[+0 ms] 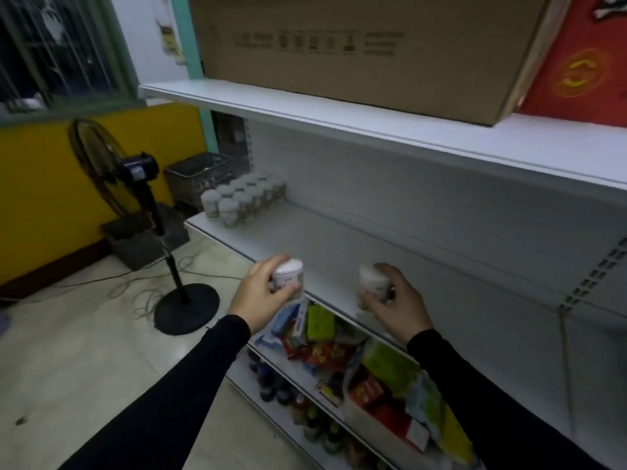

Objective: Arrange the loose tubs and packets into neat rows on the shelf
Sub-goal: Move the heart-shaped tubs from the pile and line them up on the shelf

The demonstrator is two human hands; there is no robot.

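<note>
Tubs [288, 274] gripped in both hands [261, 293], over the shelf [332, 245] front edge

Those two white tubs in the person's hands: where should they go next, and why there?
Probably leftward along the middle shelf. The left hand grips one white tub and the right hand another tub, both near the front edge. A neat block of similar tubs stands at the far left end, so setting these beside it would extend the rows.
</note>
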